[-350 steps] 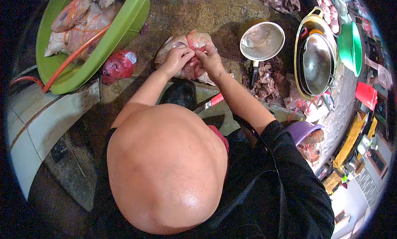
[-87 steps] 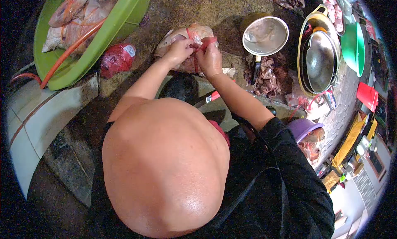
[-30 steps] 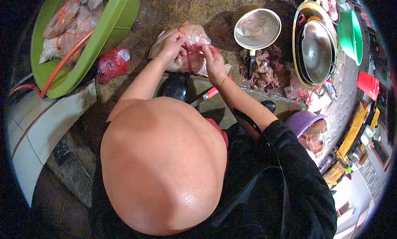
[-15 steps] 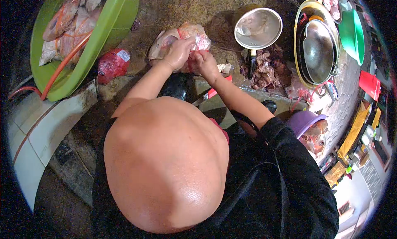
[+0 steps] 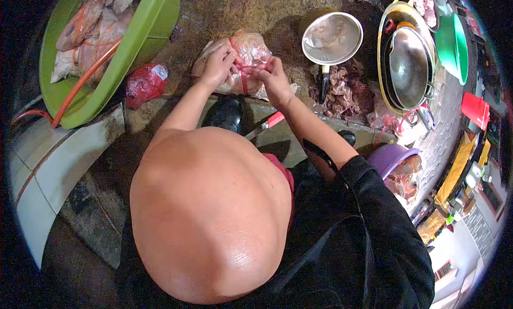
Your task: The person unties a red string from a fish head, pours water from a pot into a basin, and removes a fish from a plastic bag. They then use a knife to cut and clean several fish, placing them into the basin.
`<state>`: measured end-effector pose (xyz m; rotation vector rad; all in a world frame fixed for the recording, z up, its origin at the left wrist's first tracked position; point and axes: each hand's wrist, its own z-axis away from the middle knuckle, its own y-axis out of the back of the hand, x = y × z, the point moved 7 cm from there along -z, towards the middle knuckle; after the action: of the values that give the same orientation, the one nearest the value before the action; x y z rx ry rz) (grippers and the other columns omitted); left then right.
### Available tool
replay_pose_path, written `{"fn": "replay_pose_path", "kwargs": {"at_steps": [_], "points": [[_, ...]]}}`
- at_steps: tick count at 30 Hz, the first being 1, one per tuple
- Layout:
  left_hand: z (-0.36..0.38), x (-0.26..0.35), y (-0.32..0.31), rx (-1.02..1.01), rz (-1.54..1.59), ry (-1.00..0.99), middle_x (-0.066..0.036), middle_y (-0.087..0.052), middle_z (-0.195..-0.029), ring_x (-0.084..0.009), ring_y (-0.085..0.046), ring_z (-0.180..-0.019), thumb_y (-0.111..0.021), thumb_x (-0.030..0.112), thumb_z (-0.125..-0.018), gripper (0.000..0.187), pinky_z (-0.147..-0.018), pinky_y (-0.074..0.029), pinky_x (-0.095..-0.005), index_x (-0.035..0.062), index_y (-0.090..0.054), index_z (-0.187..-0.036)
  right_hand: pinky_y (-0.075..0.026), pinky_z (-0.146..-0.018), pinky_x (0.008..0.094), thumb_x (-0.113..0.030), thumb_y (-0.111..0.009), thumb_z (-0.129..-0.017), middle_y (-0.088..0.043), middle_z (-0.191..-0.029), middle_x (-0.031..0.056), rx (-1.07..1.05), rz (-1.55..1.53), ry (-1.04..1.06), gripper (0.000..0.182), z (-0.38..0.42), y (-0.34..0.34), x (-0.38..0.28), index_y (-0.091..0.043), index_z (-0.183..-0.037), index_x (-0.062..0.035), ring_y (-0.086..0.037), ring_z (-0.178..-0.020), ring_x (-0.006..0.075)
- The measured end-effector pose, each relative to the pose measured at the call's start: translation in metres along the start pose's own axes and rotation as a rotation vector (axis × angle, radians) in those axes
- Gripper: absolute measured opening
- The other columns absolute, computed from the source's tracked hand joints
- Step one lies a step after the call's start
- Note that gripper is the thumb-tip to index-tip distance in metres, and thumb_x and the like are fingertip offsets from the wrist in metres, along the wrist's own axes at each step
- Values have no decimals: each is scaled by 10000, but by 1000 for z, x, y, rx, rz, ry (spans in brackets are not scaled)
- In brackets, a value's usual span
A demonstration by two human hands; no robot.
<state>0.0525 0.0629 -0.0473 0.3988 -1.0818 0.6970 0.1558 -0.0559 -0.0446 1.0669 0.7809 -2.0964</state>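
Note:
A bundle of pale meat (image 5: 248, 44) with a red plastic strip (image 5: 244, 83) around it lies on the wet floor. My left hand (image 5: 219, 64) is over its left side, fingers closed on the red strip near the middle. On the right side, my right hand (image 5: 274, 79) pinches another part of the strip, thumb and fingers pressed together. The strip runs between both hands. Below the bundle, a knife (image 5: 273, 120) with a red handle lies beside a black boot (image 5: 225, 114).
A green tub (image 5: 136, 52) of tied meat and a red bag (image 5: 146, 84) are at left. To the right are a pan (image 5: 332, 37), meat scraps (image 5: 342, 92), a basin with a wok (image 5: 410, 68), a green bowl (image 5: 453, 50) and a purple basin (image 5: 387, 158).
My hands have moved apart from each other, the left up and leftward, the right slightly rightward. The red strip now shows between them.

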Motion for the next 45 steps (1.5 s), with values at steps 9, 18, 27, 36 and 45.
{"fn": "replay_pose_path", "kwargs": {"at_steps": [9, 18, 27, 36, 45], "points": [[12, 6, 2, 78, -95, -57, -64, -561, -711, -138, -567, -572, -573, 84, -813, 83, -519, -447, -266, 7, -543, -813, -507, -613, 275, -13, -501, -827, -608, -864, 93, 44, 318, 32, 170, -28, 3, -5, -536, -993, 0, -607, -727, 168], [38, 63, -7, 248, -666, -740, -136, -556, -857, -316, -537, -857, -579, 87, -769, 85, -756, -423, -379, 22, -567, -823, -495, -623, 256, -77, -612, -777, -644, -788, 89, 81, 733, 90, 171, -34, -15, -17, -617, -935, -12, -608, -677, 119], [24, 45, -6, 143, -684, -439, -172, -593, -841, -339, -569, -836, -550, 163, -819, 154, -723, -443, -398, 41, -577, -909, -488, -718, 340, -273, -671, -705, -647, -799, 150, -135, 858, 84, 237, -27, -30, -23, -663, -854, -89, -633, -753, 274], [18, 13, 0, 85, -440, -202, -166, -621, -820, -298, -606, -804, -560, 168, -826, 178, -706, -452, -370, 30, -606, -928, -481, -703, 322, -243, -644, -750, -650, -835, 127, -46, 586, -18, 213, -40, -16, 2, -642, -877, -71, -625, -749, 223], [15, 10, -4, 85, -458, -263, -148, -630, -806, -267, -610, -758, -575, 164, -802, 168, -685, -454, -343, 14, -617, -867, -473, -680, 314, -203, -631, -773, -633, -803, 101, 9, 655, 63, 207, -41, -16, -5, -599, -894, -38, -604, -739, 192]]}}
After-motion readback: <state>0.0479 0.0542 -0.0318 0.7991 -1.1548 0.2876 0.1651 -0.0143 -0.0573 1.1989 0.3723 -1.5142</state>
